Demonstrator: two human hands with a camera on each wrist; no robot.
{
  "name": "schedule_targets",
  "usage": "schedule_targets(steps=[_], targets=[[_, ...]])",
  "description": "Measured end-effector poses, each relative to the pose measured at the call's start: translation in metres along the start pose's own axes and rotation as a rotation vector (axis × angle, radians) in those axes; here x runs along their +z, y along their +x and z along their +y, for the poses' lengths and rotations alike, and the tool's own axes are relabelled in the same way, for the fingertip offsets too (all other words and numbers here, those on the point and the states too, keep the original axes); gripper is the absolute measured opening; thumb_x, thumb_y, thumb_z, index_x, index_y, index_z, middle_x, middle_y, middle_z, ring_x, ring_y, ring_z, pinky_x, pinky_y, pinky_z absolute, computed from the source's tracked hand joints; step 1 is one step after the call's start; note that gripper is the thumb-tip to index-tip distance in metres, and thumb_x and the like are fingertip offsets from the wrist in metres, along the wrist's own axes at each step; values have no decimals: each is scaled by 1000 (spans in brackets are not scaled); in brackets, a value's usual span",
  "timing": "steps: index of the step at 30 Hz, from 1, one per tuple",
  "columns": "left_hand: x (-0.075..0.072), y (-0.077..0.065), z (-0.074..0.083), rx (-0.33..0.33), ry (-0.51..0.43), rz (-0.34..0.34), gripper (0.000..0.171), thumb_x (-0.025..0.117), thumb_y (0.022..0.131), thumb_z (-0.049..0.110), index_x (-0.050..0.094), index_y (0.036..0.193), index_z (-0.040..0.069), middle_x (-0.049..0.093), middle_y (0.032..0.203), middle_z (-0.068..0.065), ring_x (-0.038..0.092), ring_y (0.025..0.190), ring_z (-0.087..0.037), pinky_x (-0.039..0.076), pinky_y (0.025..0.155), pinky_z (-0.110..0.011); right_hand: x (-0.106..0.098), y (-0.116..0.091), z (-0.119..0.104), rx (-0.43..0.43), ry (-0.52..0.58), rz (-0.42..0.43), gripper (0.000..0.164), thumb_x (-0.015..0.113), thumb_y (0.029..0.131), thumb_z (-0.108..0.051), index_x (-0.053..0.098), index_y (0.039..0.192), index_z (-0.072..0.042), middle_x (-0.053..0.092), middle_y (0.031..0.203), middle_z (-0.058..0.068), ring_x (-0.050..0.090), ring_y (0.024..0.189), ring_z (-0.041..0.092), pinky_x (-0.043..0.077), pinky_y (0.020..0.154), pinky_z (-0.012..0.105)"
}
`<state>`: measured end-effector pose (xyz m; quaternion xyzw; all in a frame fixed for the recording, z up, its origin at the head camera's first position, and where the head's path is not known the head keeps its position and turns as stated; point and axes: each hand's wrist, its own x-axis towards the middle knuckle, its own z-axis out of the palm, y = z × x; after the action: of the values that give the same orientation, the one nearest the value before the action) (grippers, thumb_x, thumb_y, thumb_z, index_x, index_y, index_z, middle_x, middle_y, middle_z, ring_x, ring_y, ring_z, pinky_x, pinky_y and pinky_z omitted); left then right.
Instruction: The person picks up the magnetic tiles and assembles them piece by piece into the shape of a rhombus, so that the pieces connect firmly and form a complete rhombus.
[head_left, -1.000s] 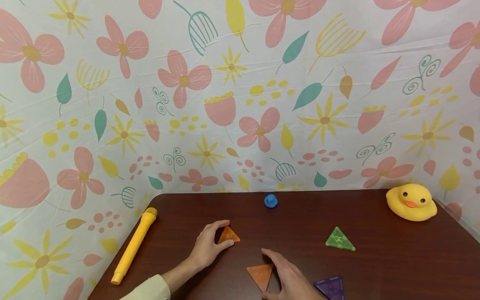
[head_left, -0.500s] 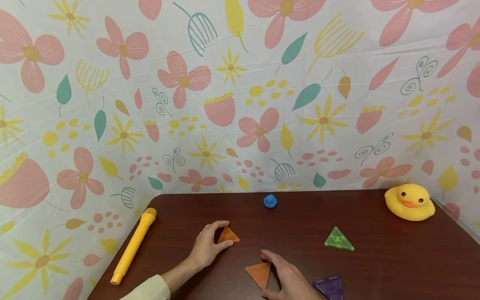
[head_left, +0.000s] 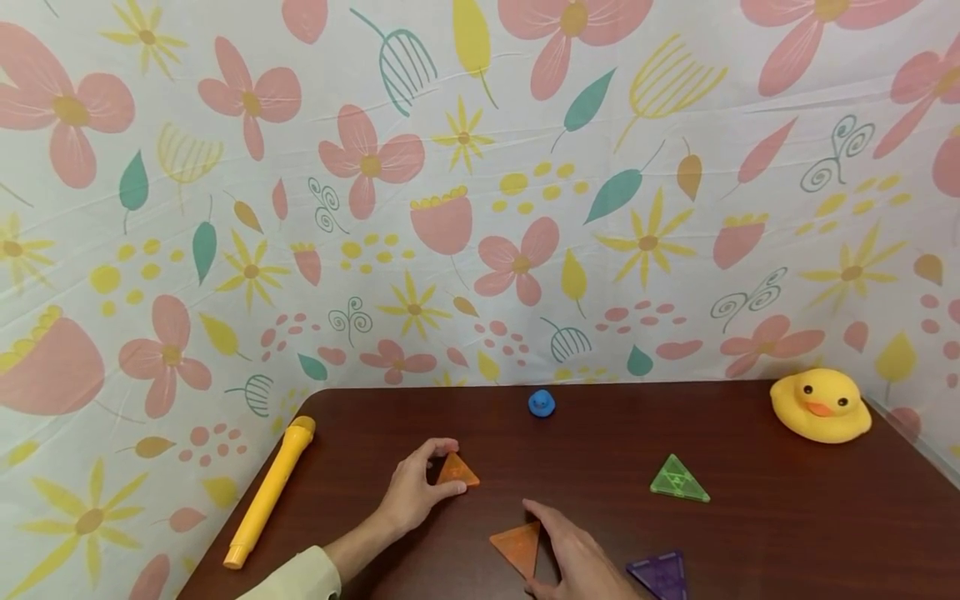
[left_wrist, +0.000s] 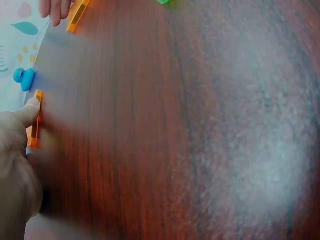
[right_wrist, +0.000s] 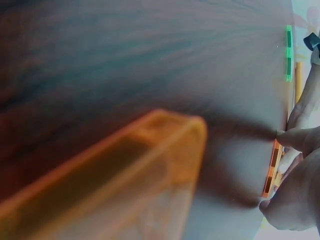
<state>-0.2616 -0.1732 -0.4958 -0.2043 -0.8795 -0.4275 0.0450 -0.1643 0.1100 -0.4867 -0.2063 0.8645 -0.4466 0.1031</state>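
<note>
My left hand pinches a see-through orange triangle tile by its edges, thumb at the near corner and fingers behind the far one. Nearer and to the right, my right hand holds a second orange triangle tile between thumb and index finger, its point facing left. The right wrist view shows this tile's edge between the two fingertips. Both tiles are low over the dark wooden table, a short gap apart.
A purple triangle tile lies just right of my right hand, a green triangle tile farther back. A yellow microphone lies left; a small blue duck and a larger yellow duck stand behind. An orange tile looms blurred in the right wrist view.
The tile in my right hand has turned a little and edged slightly left. Both hands have hardly moved.
</note>
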Motion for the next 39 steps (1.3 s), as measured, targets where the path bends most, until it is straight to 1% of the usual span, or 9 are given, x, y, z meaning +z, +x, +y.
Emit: schedule_targets(steps=[3, 8, 13, 17, 22, 28, 32, 36, 39], targets=[[-3, 1, -2, 13, -27, -20, 57, 88, 90, 19, 62, 139, 6, 68, 136, -8, 62, 124, -29, 51, 100, -42, 0, 0, -1, 15, -5, 11, 86, 93, 84, -17, 46, 152, 6, 55, 145, 30, 57, 127, 53, 50, 95, 67], [-8, 0, -6, 22, -34, -58, 64, 88, 89, 17, 60, 145, 6, 66, 139, -8, 63, 120, -27, 50, 100, -37, 0, -1, -2, 21, 2, 14, 85, 93, 84, -17, 48, 152, 7, 57, 143, 29, 58, 127, 52, 51, 95, 65], [-12, 1, -9, 24, -29, -105, 69, 87, 91, 17, 56, 152, 7, 64, 142, -6, 62, 119, -26, 50, 101, -35, 0, 0, -1, 11, 4, 8, 84, 92, 84, -17, 48, 152, 7, 58, 143, 29, 58, 127, 52, 51, 96, 65], [-13, 4, -10, 14, -36, -128, 68, 87, 91, 16, 57, 151, 7, 67, 141, -5, 62, 120, -27, 49, 101, -34, -1, 0, -1, -7, 11, -9, 84, 91, 85, -15, 47, 152, 7, 57, 144, 31, 58, 127, 53, 51, 96, 65], [-14, 6, -11, 8, -39, -131, 68, 88, 90, 15, 58, 150, 8, 69, 135, -4, 62, 117, -26, 49, 99, -33, -3, 0, -1, -25, 11, -23, 85, 91, 85, -14, 45, 153, 8, 56, 145, 32, 57, 128, 54, 51, 96, 65], [-16, 6, -12, 2, -15, -121, 66, 88, 90, 16, 60, 149, 11, 68, 123, 2, 60, 108, -22, 50, 94, -31, -6, -1, -1, -32, 2, -20, 86, 92, 84, -15, 46, 153, 9, 56, 144, 32, 57, 128, 54, 51, 96, 64], [-16, 7, -13, 9, -43, -122, 67, 87, 90, 15, 59, 151, 11, 70, 124, 3, 61, 108, -22, 49, 94, -31, -7, -2, -1, -38, -1, -15, 86, 92, 83, -14, 46, 152, 9, 57, 144, 31, 58, 128, 53, 52, 95, 63], [-16, 6, -14, 1, -72, -130, 69, 86, 91, 13, 57, 154, 11, 71, 124, 1, 61, 105, -21, 50, 91, -30, -7, -1, -1, -29, 0, -20, 85, 92, 84, -13, 46, 152, 8, 57, 145, 30, 58, 128, 53, 52, 95, 63], [-16, 6, -15, -5, -56, -138, 68, 84, 93, 14, 57, 155, 10, 69, 123, 0, 60, 102, -17, 50, 88, -28, -7, -1, -1, -19, 1, -27, 84, 92, 84, -12, 47, 152, 8, 58, 144, 31, 58, 128, 54, 52, 95, 63]])
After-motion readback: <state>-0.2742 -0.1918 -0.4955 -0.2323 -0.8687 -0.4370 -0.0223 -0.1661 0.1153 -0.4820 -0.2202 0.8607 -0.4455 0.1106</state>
